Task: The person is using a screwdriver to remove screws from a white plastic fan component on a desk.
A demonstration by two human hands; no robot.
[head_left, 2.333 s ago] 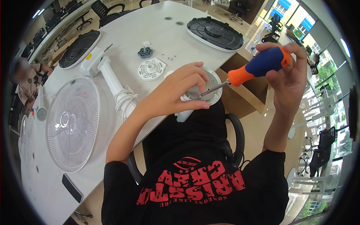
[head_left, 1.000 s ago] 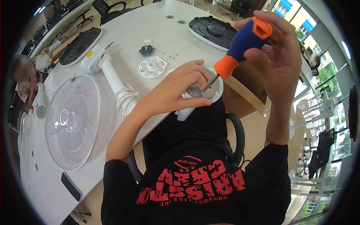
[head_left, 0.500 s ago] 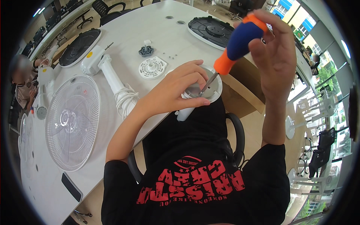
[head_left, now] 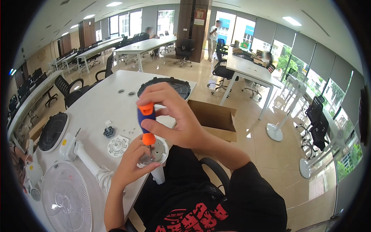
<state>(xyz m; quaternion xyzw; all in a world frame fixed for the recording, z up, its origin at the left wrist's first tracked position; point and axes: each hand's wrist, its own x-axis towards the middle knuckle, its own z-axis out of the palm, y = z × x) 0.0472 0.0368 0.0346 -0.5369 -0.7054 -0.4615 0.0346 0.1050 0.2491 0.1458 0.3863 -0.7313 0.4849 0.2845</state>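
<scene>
My right hand (head_left: 170,120) grips an orange-and-blue screwdriver (head_left: 147,116) held upright, its shaft reaching down into the round metal-centred end of a white plastic part (head_left: 158,152). Around that part at the table edge, my left hand (head_left: 137,160) has its fingers closed, close by the screwdriver tip. Just left lie a white slotted disc (head_left: 118,146), a dark star knob (head_left: 109,131) and several small screws (head_left: 133,129). A white fan motor (head_left: 67,149) with its pole (head_left: 87,160) and coiled cable (head_left: 105,179) lies beside a round mesh fan guard (head_left: 67,197).
Black oval bases (head_left: 52,131) (head_left: 170,83) rest on the white table (head_left: 96,100). An open cardboard box (head_left: 212,120) stands right of it. Assembled fans (head_left: 274,131), black chairs (head_left: 224,73) and other desks fill the room. Other people (head_left: 212,36) are farther back; one is partly visible at far left.
The head view has lifted toward the room. The screwdriver handle has swung from leaning rightward to more upright above the white part. My left hand stays on that part.
</scene>
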